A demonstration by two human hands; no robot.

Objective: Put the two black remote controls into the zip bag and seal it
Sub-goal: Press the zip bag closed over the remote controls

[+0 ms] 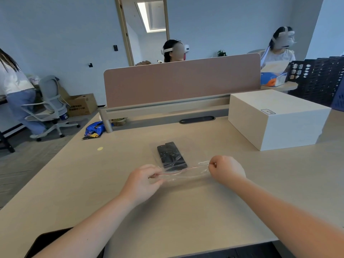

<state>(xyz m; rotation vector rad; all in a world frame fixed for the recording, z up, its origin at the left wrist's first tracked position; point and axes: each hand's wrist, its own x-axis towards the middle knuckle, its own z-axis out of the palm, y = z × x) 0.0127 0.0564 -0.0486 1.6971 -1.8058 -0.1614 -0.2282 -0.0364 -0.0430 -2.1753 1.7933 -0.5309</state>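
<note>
Two black remote controls point(171, 155) lie side by side inside a clear zip bag point(183, 173) on the beige table point(186, 211). The bag's mouth, marked by a thin red zip line, faces me. My left hand point(142, 181) pinches the left end of that zip line. My right hand point(226, 169) pinches the right end, and the strip is stretched between them. I cannot tell whether the strip is pressed closed.
A large white box point(277, 118) stands at the right back of the table. A pink divider panel point(182, 81) runs across the far edge. A blue snack packet point(94, 129) and a yellow sticker point(100, 148) lie at the left. Other people sit beyond.
</note>
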